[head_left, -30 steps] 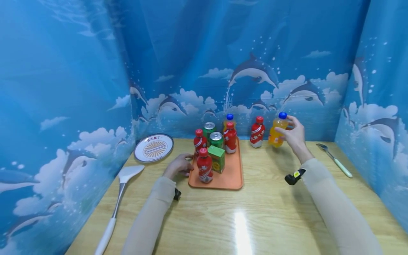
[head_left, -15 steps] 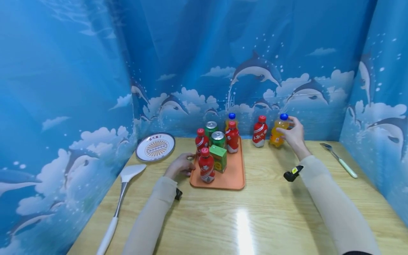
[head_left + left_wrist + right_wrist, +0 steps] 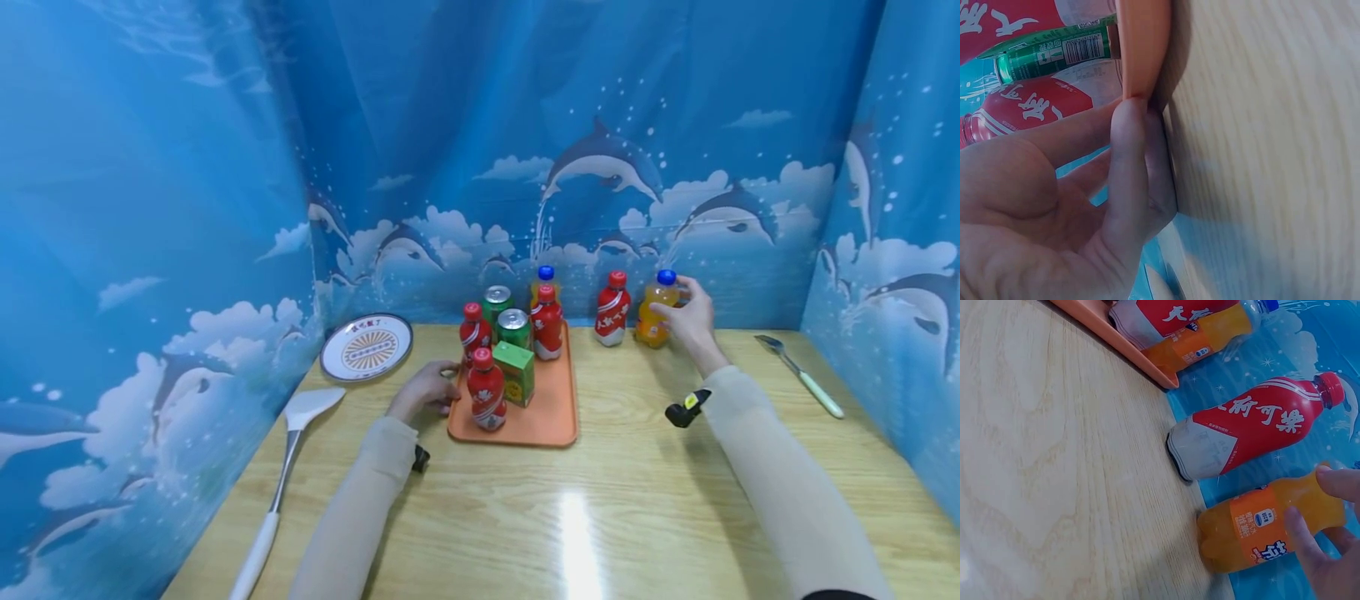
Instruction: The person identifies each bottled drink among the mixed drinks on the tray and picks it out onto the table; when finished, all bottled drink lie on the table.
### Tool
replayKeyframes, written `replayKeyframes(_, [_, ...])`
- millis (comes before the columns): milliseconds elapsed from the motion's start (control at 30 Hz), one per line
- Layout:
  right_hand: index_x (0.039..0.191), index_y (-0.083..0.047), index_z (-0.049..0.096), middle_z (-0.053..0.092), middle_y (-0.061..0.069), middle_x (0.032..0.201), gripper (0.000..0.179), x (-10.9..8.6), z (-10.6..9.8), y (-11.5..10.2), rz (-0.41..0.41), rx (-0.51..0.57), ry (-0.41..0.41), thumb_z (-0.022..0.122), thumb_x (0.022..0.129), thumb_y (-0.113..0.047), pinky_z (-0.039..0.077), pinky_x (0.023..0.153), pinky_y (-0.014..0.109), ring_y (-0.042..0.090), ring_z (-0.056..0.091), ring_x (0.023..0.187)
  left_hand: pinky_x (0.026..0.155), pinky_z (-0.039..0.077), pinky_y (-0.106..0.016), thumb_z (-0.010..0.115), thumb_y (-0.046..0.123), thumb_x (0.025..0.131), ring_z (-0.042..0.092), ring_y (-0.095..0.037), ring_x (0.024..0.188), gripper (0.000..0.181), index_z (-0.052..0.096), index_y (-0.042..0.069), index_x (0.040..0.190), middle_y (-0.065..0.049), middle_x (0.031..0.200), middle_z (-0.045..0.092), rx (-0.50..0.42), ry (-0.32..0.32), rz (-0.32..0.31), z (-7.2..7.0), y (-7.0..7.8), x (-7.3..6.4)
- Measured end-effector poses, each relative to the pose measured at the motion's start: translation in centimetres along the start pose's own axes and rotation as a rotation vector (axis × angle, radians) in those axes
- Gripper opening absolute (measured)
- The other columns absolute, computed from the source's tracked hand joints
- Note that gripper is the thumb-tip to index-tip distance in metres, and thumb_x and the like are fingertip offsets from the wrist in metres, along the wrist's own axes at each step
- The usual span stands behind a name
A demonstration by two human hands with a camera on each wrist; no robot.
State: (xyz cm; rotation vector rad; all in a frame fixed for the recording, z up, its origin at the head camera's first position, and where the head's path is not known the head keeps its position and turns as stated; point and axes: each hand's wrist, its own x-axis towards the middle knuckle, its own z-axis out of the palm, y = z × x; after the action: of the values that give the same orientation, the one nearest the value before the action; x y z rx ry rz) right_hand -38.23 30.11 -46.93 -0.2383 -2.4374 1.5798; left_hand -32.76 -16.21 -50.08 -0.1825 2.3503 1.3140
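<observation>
At the back right, my right hand (image 3: 692, 321) holds a blue-capped orange soda bottle (image 3: 1254, 522) between thumb and fingers. The bottle stands upright at the back of the table. Just left of it is a red-labelled cola bottle (image 3: 612, 310). My left hand (image 3: 427, 390) pinches the left rim of an orange tray (image 3: 551, 417); the left wrist view shows its fingers at the tray wall (image 3: 1144, 50). On the tray are red cola bottles (image 3: 487, 392), green cans (image 3: 513, 327), a green carton (image 3: 514, 373) and, partly hidden, another orange soda bottle (image 3: 545, 279).
A white plate (image 3: 367, 347) lies at the back left, with a long white-handled spatula (image 3: 281, 475) in front of it. A fork with a pale green handle (image 3: 802, 379) is at the right. A blue dolphin-print curtain (image 3: 450, 125) encloses the table (image 3: 637, 500).
The orange soda bottle, slightly tilted a second ago, has come down to stand upright, with the right hand still on it. The left hand stays at the tray. The head view shifted slightly.
</observation>
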Motion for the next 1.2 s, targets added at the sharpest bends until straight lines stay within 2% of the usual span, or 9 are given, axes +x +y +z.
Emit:
replayKeyframes(67, [0.167,-0.012,0.026,0.037,0.025,0.166,0.076,-0.2,-0.1,0.0,-0.015,-0.015,-0.014,0.067,0.103,-0.018,0.061,0.075,0.015,0.045,0.055,0.135,0.057,0.057,-0.021,0.063,-0.006,0.093,0.063,-0.014,0.072,0.072,0.042,0.007,0.16,-0.019,0.12,0.065,0.004,0.003,0.003,0.0,-0.1,0.0])
replayKeyframes(167, [0.167,-0.013,0.023,0.036,0.026,0.166,0.075,-0.4,-0.2,0.4,-0.053,-0.054,-0.034,0.064,0.105,-0.022,0.064,0.094,0.037,0.047,0.049,0.141,0.056,0.056,-0.021,0.063,-0.006,0.093,0.063,-0.014,0.072,0.072,0.042,0.008,0.161,-0.02,0.122,0.065,0.008,0.004,0.008,0.0,-0.2,0.0])
replayKeyframes(267, [0.168,-0.015,0.021,0.036,0.026,0.166,0.076,-0.5,-0.3,0.9,-0.089,-0.102,-0.042,0.062,0.106,-0.028,0.053,0.112,0.058,0.048,0.045,0.145,0.057,0.057,-0.021,0.063,-0.006,0.093,0.063,-0.015,0.073,0.072,0.041,0.008,0.161,-0.021,0.124,0.064,0.009,-0.003,0.008,0.0,-0.2,0.0])
replayKeyframes(333, [0.169,-0.017,0.019,0.036,0.026,0.167,0.078,-0.6,-0.4,1.3,-0.107,-0.141,-0.043,0.062,0.106,-0.033,0.046,0.117,0.063,0.049,0.044,0.146,0.057,0.057,-0.021,0.063,-0.006,0.093,0.063,-0.015,0.074,0.073,0.041,0.008,0.161,-0.021,0.125,0.064,0.014,-0.005,0.006,0.0,-0.2,0.0])
replayKeyframes(533, [0.171,-0.021,0.009,0.029,0.025,0.171,0.082,-0.8,-0.5,1.6,-0.149,-0.26,-0.062,0.056,0.108,-0.042,0.035,0.122,0.07,0.052,0.037,0.151,0.06,0.058,-0.021,0.063,-0.004,0.094,0.064,-0.016,0.078,0.072,0.041,0.009,0.161,-0.023,0.135,0.061,0.026,-0.01,-0.004,0.0,-0.2,0.0])
replayKeyframes(667, [0.171,-0.02,0.001,0.016,0.023,0.175,0.086,-1.1,-0.4,1.1,-0.156,-0.256,-0.07,0.054,0.108,-0.044,0.028,0.124,0.073,0.053,0.028,0.155,0.059,0.058,-0.021,0.063,-0.004,0.094,0.063,-0.016,0.078,0.073,0.04,0.01,0.162,-0.024,0.145,0.055,0.021,-0.007,-0.002,0.0,-0.3,0.2])
replayKeyframes(800, [0.171,-0.02,0.002,0.011,0.022,0.176,0.087,-2.0,0.0,0.4,-0.18,-0.26,0.01,0.054,0.107,-0.047,0.02,0.127,0.073,0.05,0.02,0.159,0.059,0.059,-0.022,0.064,-0.005,0.093,0.063,-0.016,0.077,0.073,0.041,0.009,0.161,-0.025,0.148,0.053,0.019,-0.004,0.011,0.0,-0.4,0.2])
replayKeyframes(967, [0.169,-0.015,0.019,0.028,0.024,0.169,0.079,-3.4,1.0,-0.6,-0.325,-0.277,0.164,0.058,0.106,-0.042,0.029,0.125,0.07,0.048,0.032,0.151,0.059,0.059,-0.022,0.064,-0.006,0.093,0.064,-0.016,0.075,0.073,0.041,0.008,0.161,-0.026,0.145,0.056,0.021,-0.002,0.017,0.1,-0.3,-0.1])
replayKeyframes(1200, [0.164,-0.01,0.033,0.039,0.024,0.161,0.072,-6.4,3.4,-2.7,-0.562,-0.271,0.147,0.065,0.103,-0.032,0.034,0.12,0.069,0.047,0.037,0.145,0.057,0.058,-0.021,0.063,-0.005,0.094,0.064,-0.015,0.074,0.072,0.041,0.008,0.161,-0.026,0.142,0.058,0.023,0.0,0.021,0.1,-0.1,-0.1])
